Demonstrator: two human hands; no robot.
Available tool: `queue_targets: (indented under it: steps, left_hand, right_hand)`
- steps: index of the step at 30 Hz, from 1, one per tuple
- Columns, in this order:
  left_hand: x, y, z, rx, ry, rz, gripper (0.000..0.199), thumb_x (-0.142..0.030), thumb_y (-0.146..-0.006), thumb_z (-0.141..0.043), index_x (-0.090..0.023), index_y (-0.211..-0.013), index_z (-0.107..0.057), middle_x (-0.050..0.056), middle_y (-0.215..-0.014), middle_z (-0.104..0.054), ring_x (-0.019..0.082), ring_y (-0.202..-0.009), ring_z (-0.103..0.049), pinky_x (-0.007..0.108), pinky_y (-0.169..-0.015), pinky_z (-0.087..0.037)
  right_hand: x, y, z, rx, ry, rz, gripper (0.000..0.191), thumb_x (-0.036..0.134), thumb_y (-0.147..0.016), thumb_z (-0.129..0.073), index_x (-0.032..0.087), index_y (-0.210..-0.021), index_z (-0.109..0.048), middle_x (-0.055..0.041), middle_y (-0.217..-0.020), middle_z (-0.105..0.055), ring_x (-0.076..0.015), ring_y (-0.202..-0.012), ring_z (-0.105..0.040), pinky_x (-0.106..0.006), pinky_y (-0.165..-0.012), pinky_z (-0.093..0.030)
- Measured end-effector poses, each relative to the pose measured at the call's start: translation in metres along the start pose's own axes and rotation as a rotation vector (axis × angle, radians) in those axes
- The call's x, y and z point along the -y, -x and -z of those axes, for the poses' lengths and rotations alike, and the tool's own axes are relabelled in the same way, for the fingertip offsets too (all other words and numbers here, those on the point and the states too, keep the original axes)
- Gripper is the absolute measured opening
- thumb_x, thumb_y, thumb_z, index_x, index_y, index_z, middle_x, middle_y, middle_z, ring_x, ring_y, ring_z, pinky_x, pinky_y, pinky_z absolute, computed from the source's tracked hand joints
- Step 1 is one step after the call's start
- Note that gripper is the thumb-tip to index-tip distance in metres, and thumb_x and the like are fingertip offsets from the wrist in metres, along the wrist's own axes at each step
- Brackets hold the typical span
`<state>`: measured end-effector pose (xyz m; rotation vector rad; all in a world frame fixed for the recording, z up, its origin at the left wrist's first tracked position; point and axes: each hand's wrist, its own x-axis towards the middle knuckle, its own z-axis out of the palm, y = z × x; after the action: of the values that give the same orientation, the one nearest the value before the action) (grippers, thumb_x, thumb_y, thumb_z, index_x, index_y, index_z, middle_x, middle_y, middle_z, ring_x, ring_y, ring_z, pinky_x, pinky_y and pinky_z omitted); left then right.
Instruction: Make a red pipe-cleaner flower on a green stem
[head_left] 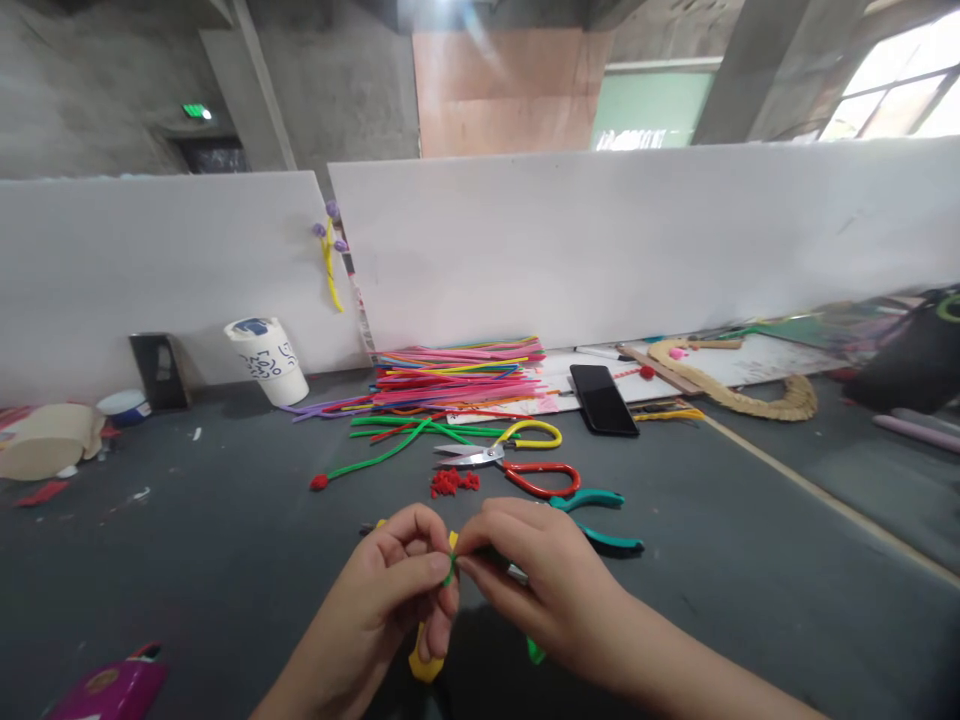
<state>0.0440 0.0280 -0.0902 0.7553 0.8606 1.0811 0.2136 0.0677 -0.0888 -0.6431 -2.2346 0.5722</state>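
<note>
My left hand (390, 590) and my right hand (547, 570) meet fingertip to fingertip above the dark table. Both are closed in a pinch on a short green pipe cleaner (451, 570), mostly hidden by the fingers. Something yellow (425, 665) shows below my left fingers; its kind is unclear. A green end (535, 650) peeks out under my right hand. Just beyond lie scissors (491, 455) with one yellow and one red handle, teal-handled pliers (611, 542) partly covered by my right hand, and a small heap of red fuzzy pieces (452, 483).
Farther back are a pile of coloured pipe cleaners (457, 380), a red-tipped green stem (382, 462), and a black phone (604, 400). A white cup (270, 362) stands left, a braided band (735, 395) right. A purple object (112, 690) lies near left. White panels (600, 240) border the back.
</note>
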Motion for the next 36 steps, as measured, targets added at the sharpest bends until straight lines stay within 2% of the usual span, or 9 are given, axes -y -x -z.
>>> queue_targets:
  steps: [5,10,16,23,28,32,34,36]
  left_hand:
    - [-0.0042,0.0001,-0.0010,-0.033,-0.074,0.021,0.011,-0.019,-0.073,-0.071,-0.016,-0.074,-0.060,-0.002,-0.053,-0.066,0.008,-0.046,-0.060,0.017,-0.048,-0.045]
    - [-0.0031,0.0015,-0.0004,-0.037,-0.009,0.079,0.012,-0.018,-0.069,-0.069,-0.017,-0.067,-0.057,-0.004,-0.051,-0.062,0.004,-0.038,-0.050,0.015,-0.042,-0.034]
    - [0.0029,0.0021,0.0026,-0.001,0.023,0.109,0.007,-0.013,-0.059,-0.059,-0.016,-0.064,-0.057,-0.005,-0.048,-0.056,0.004,-0.037,-0.038,0.019,-0.042,-0.023]
    - [-0.0007,0.0019,0.0034,0.059,0.099,0.066,0.006,-0.012,-0.057,-0.056,-0.017,-0.060,-0.056,-0.006,-0.046,-0.051,0.004,-0.038,-0.029,0.024,-0.049,-0.023]
    - [-0.0023,0.0022,0.0032,0.008,0.048,0.008,0.005,-0.015,-0.067,-0.065,-0.017,-0.071,-0.063,-0.005,-0.054,-0.057,0.005,-0.045,-0.038,0.021,-0.051,-0.029]
    - [-0.0037,0.0013,0.0038,-0.025,0.053,0.011,0.011,-0.019,-0.066,-0.075,-0.016,-0.069,-0.066,-0.004,-0.059,-0.059,0.006,-0.050,-0.043,0.019,-0.052,-0.034]
    - [-0.0031,0.0007,0.0031,-0.059,0.063,-0.009,0.016,-0.019,-0.064,-0.079,-0.016,-0.078,-0.070,-0.002,-0.063,-0.063,0.006,-0.054,-0.047,0.018,-0.054,-0.036]
    - [-0.0003,0.0001,0.0014,-0.120,0.053,-0.041,0.025,-0.020,-0.064,-0.082,-0.018,-0.088,-0.073,-0.001,-0.066,-0.065,0.007,-0.056,-0.049,0.017,-0.056,-0.039]
  right_hand:
    - [-0.0028,0.0014,-0.0026,-0.045,0.150,0.103,0.020,0.017,-0.095,-0.048,0.016,-0.078,-0.060,-0.0018,-0.069,-0.056,-0.0128,-0.061,-0.049,-0.023,-0.056,-0.035]
    - [-0.0021,0.0003,-0.0019,-0.013,0.076,0.133,0.019,0.016,-0.095,-0.047,0.017,-0.081,-0.061,-0.0010,-0.071,-0.056,-0.0125,-0.063,-0.048,-0.022,-0.058,-0.035]
    - [0.0016,-0.0025,0.0044,0.064,-0.136,0.018,0.011,0.012,-0.090,-0.056,0.017,-0.085,-0.063,0.0008,-0.072,-0.058,-0.0104,-0.065,-0.051,-0.018,-0.061,-0.037]
    - [0.0012,-0.0047,0.0055,0.072,-0.192,-0.054,0.010,0.013,-0.088,-0.059,0.018,-0.080,-0.063,0.0027,-0.068,-0.057,-0.0098,-0.061,-0.050,-0.018,-0.060,-0.036]
    - [-0.0009,-0.0016,0.0029,0.050,-0.125,-0.123,0.014,0.017,-0.090,-0.052,0.019,-0.077,-0.058,0.0019,-0.068,-0.057,-0.0106,-0.061,-0.050,-0.019,-0.059,-0.035]
    - [-0.0015,0.0008,0.0032,0.049,-0.051,-0.151,0.014,0.020,-0.090,-0.049,0.020,-0.077,-0.055,0.0022,-0.066,-0.055,-0.0111,-0.059,-0.048,-0.022,-0.058,-0.033]
    - [0.0004,-0.0005,0.0032,0.017,-0.108,-0.225,0.012,0.020,-0.088,-0.049,0.020,-0.077,-0.053,0.0034,-0.063,-0.052,-0.0106,-0.056,-0.046,-0.022,-0.055,-0.032]
    - [0.0042,-0.0035,0.0021,-0.022,-0.276,-0.379,0.011,0.023,-0.086,-0.049,0.021,-0.074,-0.050,0.0057,-0.056,-0.048,-0.0095,-0.049,-0.044,-0.021,-0.049,-0.031]
